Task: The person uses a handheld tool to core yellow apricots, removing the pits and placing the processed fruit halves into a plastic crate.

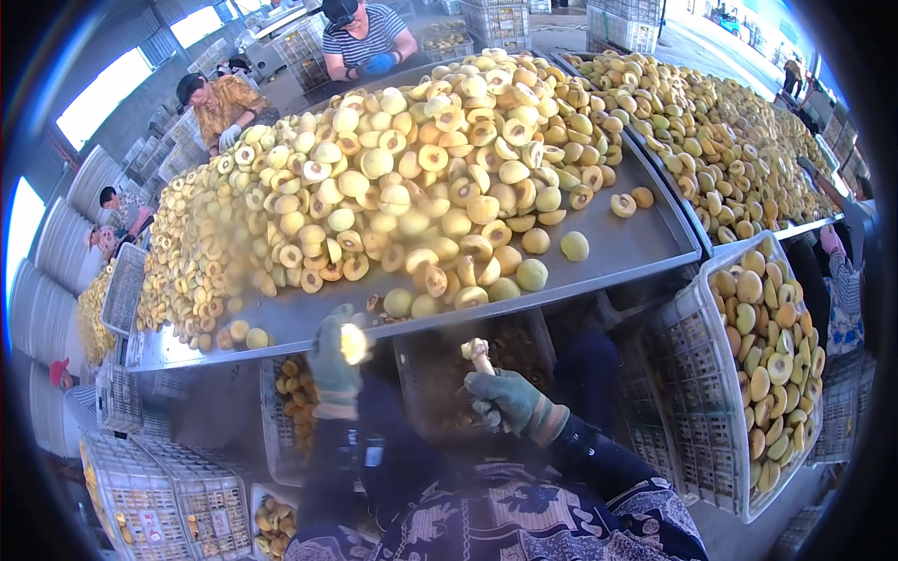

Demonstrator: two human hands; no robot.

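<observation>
A heap of yellow peach halves (pixel 374 187) and some rounder peaches, several with dark pits or hollows showing, covers the metal table (pixel 608 271) before me. My left hand (pixel 335 374), in a grey-green glove and blurred by motion, is at the table's near edge. It is closed around a bright yellow piece of peach (pixel 354 344). Lower and to the right, my right hand (pixel 519 402), gloved alike, grips a short tool (pixel 477 353) with a pale, knobby upper end; its exact kind is unclear. The tool is apart from the fruit.
A plastic crate full of peach halves (pixel 767 374) stands tilted at my right. Below the table edge sits a dark crate (pixel 449 374); more crates (pixel 154 496) are at lower left. Co-workers (pixel 365 47) work across the table. A second fruit-covered table (pixel 720 140) adjoins at right.
</observation>
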